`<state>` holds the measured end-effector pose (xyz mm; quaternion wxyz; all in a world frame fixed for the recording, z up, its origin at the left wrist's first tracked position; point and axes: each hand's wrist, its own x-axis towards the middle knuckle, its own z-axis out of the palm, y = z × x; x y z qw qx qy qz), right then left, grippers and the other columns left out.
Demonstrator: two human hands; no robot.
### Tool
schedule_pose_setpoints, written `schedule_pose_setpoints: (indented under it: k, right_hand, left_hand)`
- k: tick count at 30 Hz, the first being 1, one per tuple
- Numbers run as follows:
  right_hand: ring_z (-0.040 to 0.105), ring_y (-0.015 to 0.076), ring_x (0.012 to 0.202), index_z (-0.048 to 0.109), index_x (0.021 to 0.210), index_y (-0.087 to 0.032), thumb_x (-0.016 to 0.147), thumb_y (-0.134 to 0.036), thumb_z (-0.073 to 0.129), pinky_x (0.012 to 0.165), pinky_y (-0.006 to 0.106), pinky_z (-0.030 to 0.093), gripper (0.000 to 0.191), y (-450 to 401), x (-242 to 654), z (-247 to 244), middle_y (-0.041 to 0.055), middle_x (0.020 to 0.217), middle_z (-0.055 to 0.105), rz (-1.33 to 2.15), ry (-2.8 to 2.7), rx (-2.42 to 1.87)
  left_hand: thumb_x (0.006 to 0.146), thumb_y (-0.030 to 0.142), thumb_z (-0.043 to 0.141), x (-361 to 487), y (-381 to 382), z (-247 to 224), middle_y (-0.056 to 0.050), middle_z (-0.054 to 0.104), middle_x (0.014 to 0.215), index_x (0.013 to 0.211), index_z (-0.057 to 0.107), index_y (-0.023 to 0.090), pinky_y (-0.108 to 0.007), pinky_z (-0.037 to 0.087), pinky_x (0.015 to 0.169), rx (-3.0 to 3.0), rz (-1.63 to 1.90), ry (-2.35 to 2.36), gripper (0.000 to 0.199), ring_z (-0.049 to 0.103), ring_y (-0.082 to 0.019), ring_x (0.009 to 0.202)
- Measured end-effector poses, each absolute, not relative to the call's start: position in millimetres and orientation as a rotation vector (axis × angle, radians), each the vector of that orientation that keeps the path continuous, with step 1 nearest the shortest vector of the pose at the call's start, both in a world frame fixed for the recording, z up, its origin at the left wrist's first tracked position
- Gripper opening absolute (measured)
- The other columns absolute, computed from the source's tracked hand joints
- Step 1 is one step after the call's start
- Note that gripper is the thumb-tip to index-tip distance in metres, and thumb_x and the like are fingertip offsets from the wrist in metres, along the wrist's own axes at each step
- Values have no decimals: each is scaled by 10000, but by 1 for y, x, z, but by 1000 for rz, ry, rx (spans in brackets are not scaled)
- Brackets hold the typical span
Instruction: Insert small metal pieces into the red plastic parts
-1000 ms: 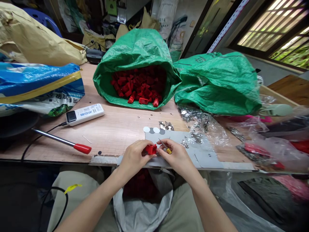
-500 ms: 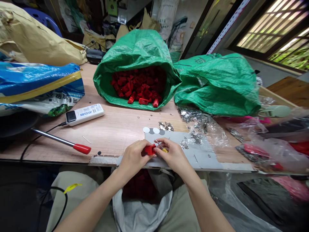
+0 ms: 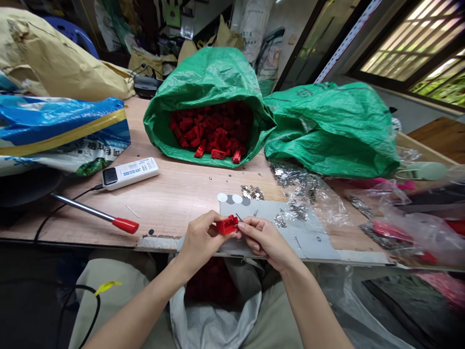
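Observation:
A small red plastic part (image 3: 228, 225) is pinched between the thumb and fingers of my left hand (image 3: 202, 238), over the grey mat (image 3: 271, 209) at the table's front edge. Just to its right, my right hand (image 3: 264, 240) is closed round a thin metal tool (image 3: 240, 219), whose shaft leans against the right end of the part. The tool's handle is hidden in my fingers. Small metal pieces (image 3: 279, 221) lie on the mat, and another small pile (image 3: 252, 192) sits behind it.
A green sack (image 3: 203, 72) full of red parts lies open behind my hands, beside another green sack (image 3: 334, 126). At left are a white power bank (image 3: 131, 173) and a red-tipped lever (image 3: 125, 225). A pale bag (image 3: 214, 322) hangs open below the edge.
The red part has turned so its hollow side shows more. My right hand has shifted slightly right and lower, and the yellow handle seen earlier is now covered. The whole view has shifted a little.

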<state>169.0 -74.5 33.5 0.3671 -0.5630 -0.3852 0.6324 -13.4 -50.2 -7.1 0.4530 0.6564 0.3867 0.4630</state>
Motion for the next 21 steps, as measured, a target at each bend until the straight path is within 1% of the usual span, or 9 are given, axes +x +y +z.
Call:
schedule_pose_setpoints:
  k: [2, 6, 8, 10, 13, 16, 18, 21]
  right_hand:
    - [288, 17, 391, 575, 753, -168, 711, -531, 792, 346, 175, 146, 425, -75, 166, 29, -12, 649, 623, 1565, -1002, -1457]
    - [274, 28, 408, 475, 698, -195, 715, -554, 790, 368, 159, 157, 478, -77, 163, 26, -68, 528, 492, 1511, -1034, -1463]
    - [283, 27, 410, 464, 690, -195, 721, -540, 793, 368, 156, 157, 478, -79, 165, 27, -64, 538, 493, 1551, -1010, -1431]
    - [280, 22, 399, 495, 690, -183, 752, -544, 767, 358, 160, 148, 456, -79, 168, 29, -45, 570, 526, 1601, -969, -1386]
    - [237, 13, 380, 555, 715, -164, 799, -567, 715, 346, 168, 123, 441, -79, 170, 31, -31, 585, 544, 1640, -954, -1346]
    - [227, 9, 390, 605, 784, -152, 758, -536, 770, 354, 168, 116, 419, -80, 169, 32, -34, 591, 549, 1621, -994, -1369]
    - [214, 8, 391, 619, 796, -147, 719, -507, 811, 360, 173, 104, 415, -80, 170, 33, -49, 561, 520, 1642, -989, -1373]
    - [186, 9, 395, 632, 801, -144, 699, -466, 836, 372, 184, 73, 395, -84, 173, 38, -76, 516, 450, 1775, -959, -1308]
  left_hand:
    - [807, 328, 760, -13, -50, -9, -27, 701, 836, 877, 646, 179, -235, 557, 632, 1670, 1154, 952, 201, 658, -143, 723]
    - [839, 287, 727, -13, -52, -10, -39, 702, 852, 914, 665, 182, -255, 595, 677, 1795, 1194, 904, 144, 672, -160, 792]
    - [822, 285, 747, -12, -54, -9, -34, 699, 853, 917, 661, 182, -253, 605, 677, 1749, 1215, 888, 164, 672, -152, 783]
    - [807, 287, 765, -11, -56, -8, -28, 695, 851, 908, 656, 181, -245, 610, 670, 1690, 1233, 880, 182, 668, -139, 756]
    - [817, 285, 757, -9, -58, -8, -30, 693, 856, 913, 660, 181, -230, 604, 646, 1688, 1262, 854, 172, 662, -131, 750]
    - [822, 251, 753, -9, -57, -8, -42, 700, 874, 948, 672, 186, -223, 584, 628, 1763, 1300, 800, 164, 667, -147, 800]
    - [804, 215, 767, -9, -57, -6, -43, 706, 878, 952, 675, 187, -237, 578, 654, 1797, 1314, 746, 177, 669, -155, 815]
    - [760, 191, 804, -11, -58, -1, -34, 708, 863, 923, 671, 184, -259, 567, 704, 1746, 1255, 700, 210, 671, -155, 797]
